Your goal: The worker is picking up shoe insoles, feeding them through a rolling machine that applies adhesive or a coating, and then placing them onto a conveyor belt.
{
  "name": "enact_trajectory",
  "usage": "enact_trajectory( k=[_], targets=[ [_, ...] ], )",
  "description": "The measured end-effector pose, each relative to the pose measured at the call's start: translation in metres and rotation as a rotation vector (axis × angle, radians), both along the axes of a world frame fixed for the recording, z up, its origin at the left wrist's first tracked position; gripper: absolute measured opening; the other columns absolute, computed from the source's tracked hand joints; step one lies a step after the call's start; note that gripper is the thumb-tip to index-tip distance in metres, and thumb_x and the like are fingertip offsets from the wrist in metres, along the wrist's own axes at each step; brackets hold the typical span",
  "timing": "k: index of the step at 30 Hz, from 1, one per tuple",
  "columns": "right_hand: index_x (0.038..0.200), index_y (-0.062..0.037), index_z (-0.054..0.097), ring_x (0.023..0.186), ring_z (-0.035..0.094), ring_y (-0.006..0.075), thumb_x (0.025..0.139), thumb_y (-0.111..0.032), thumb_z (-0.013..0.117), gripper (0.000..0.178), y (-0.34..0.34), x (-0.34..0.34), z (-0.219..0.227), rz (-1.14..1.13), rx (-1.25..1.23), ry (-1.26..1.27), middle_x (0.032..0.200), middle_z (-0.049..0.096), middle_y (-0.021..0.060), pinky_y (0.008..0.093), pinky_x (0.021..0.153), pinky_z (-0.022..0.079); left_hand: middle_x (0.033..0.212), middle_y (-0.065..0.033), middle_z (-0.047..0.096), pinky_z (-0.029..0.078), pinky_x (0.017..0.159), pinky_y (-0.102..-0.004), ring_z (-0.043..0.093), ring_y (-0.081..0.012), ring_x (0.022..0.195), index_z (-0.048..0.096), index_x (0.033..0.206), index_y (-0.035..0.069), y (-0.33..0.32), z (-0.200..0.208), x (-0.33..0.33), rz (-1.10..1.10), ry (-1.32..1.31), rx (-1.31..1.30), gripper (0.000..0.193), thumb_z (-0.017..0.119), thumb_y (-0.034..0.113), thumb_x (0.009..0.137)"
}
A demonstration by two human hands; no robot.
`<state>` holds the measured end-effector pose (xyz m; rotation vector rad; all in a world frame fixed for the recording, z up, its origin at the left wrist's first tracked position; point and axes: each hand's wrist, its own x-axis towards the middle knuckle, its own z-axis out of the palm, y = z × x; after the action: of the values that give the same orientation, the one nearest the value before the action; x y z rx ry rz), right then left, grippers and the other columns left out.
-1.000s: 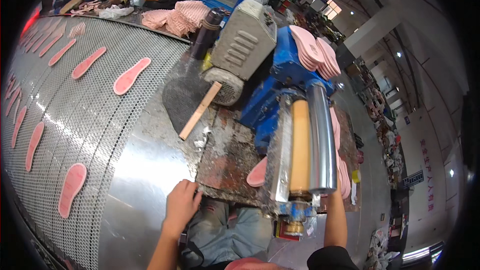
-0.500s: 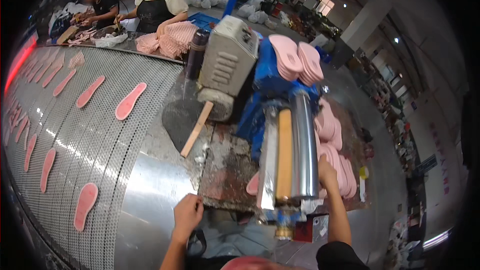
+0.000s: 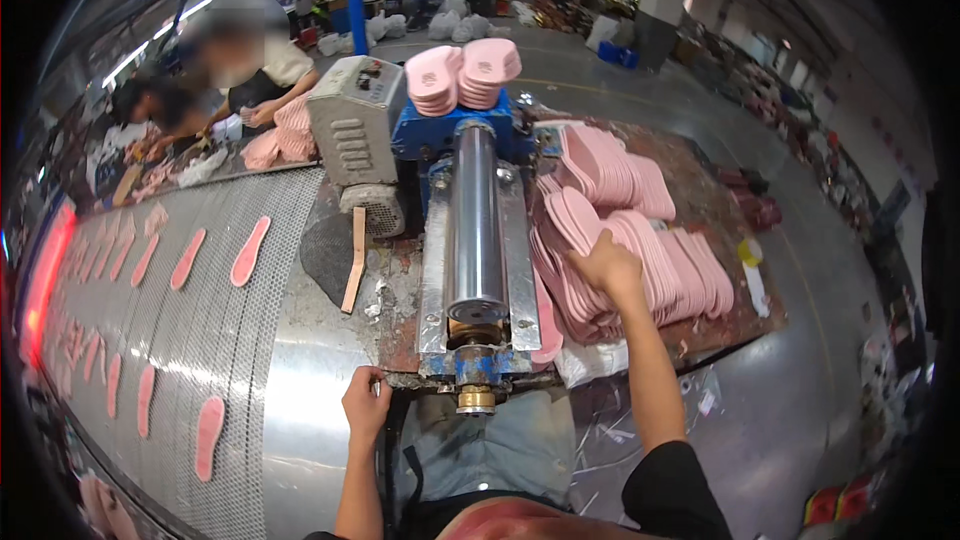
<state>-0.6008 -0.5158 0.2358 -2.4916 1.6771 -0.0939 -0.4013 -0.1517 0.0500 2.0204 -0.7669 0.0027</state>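
Note:
My right hand reaches over a pile of pink shoe soles to the right of the roller machine, its fingers closing on the edge of one pink sole at the pile's left side. The fingertips are partly hidden. Loosely curled and holding nothing I can see, my left hand is at the bench's front edge. Between the hands stands the machine's shiny metal roller. Beside its right plate, part of another pink sole shows.
A mesh conveyor belt at left carries spaced pink soles. Two stacks of soles top the blue machine frame. A grey motor housing and a wooden stick lie left of the roller. Another person works at the far left.
My view has swung right, showing more of the pile. My right hand, formerly half behind the roller, now shows clearly on the soles. My left hand stays by the bench edge.

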Motion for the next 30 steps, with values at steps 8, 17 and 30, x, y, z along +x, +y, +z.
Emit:
enact_trajectory(
  k=[8, 17, 30],
  targets=[
    [0.121, 0.0076, 0.043, 0.097, 0.063, 0.0366, 0.075, -0.06, 0.059, 0.083, -0.007, -0.007, -0.004, -0.003, 0.0, 0.001, 0.107, 0.061, 0.0259, 0.0448, 0.082, 0.049, 0.067, -0.0021, 0.051, 0.038, 0.052, -0.0247, 0.043, -0.0096, 0.054, 0.053, 0.087, 0.005, -0.006, -0.006, -0.009, -0.027, 0.052, -0.003, 0.013, 0.062, 0.005, 0.078],
    [0.121, 0.01, 0.043, 0.082, 0.065, 0.0348, 0.075, -0.054, 0.063, 0.081, 0.008, -0.002, -0.017, 0.031, -0.203, -0.027, 0.091, 0.064, 0.025, 0.0413, 0.069, 0.053, 0.079, -0.0096, 0.05, 0.042, 0.061, -0.0306, 0.05, -0.0214, 0.068, 0.052, 0.085, 0.002, -0.005, -0.006, -0.003, -0.183, -0.156, -0.059, 0.016, 0.057, -0.006, 0.073],
    [0.121, 0.0077, 0.042, 0.079, 0.064, 0.0394, 0.077, -0.05, 0.06, 0.076, 0.01, -0.002, -0.016, 0.014, -0.214, -0.032, 0.089, 0.063, 0.0277, 0.047, 0.068, 0.052, 0.082, -0.0112, 0.048, 0.042, 0.064, -0.0303, 0.049, -0.0243, 0.072, 0.05, 0.086, 0.0, -0.007, 0.0, -0.01, -0.128, -0.024, -0.037, 0.018, 0.058, -0.009, 0.073]
  ],
)
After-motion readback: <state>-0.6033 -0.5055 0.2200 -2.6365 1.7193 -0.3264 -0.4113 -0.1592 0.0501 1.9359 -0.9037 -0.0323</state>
